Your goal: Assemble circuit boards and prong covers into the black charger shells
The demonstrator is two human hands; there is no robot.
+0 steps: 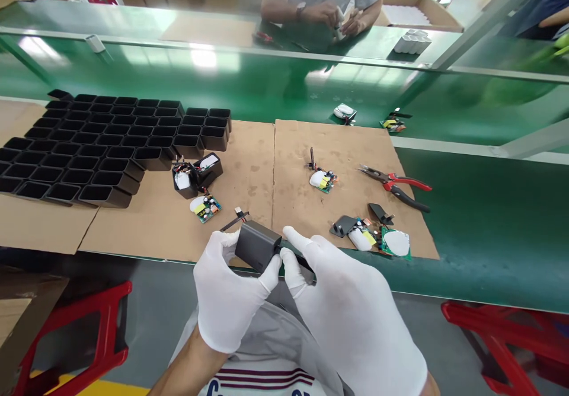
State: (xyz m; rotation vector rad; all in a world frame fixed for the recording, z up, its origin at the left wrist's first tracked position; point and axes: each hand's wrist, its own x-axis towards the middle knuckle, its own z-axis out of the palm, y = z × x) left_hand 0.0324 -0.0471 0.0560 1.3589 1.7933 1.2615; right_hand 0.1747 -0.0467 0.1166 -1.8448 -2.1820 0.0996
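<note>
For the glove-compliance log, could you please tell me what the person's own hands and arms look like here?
The left hand and right hand each wear a plain, unmarked white fabric glove covering every finger to the wrist. Past the left cuff the forearm is uncovered: no sleeve or watch shows. The right wrist is barely in view.

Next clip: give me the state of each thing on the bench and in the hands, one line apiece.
grey housing: off the bench, gripped by left hand and right hand.
black shells: in rows, open, empty.
pliers: lying unheld on the cardboard.
circuit board: loose, not housed.
</note>
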